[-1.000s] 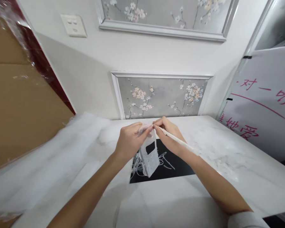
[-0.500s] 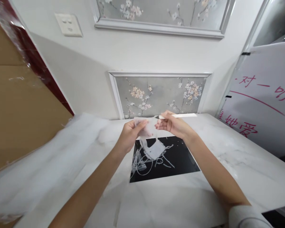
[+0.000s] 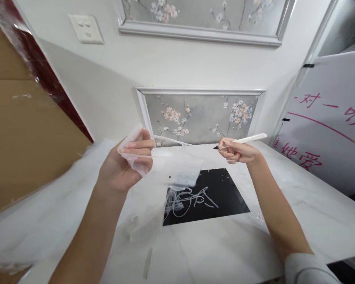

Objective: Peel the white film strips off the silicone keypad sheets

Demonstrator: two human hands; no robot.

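At left, the left hand (image 3: pixel 118 169) holds a translucent film (image 3: pixel 132 139) in curled fingers; a thin strip (image 3: pixel 170 139) runs rightward from them. Below, between both hands' fingers, a blurred plastic piece (image 3: pixel 185 178) overlaps the black mat (image 3: pixel 225 197) on the worktop (image 3: pixel 201 248); whether it joins the film, I cannot tell. The right hand (image 3: pixel 236 151) pinches a white, dark-tipped tool (image 3: pixel 251 138), its long axis rising slightly rightward, its tip pointing left, well apart from the film.

Wall socket (image 3: pixel 86 29) beyond and above left hand (image 3: pixel 122 165), cardboard (image 3: pixel 32 142) well left of same, whitish sheeting (image 3: pixel 47 225) nearer, lower floral panel (image 3: pixel 207 120) beyond and between both hands, whiteboard (image 3: pixel 328 134), red script, right of right hand (image 3: pixel 236 152).
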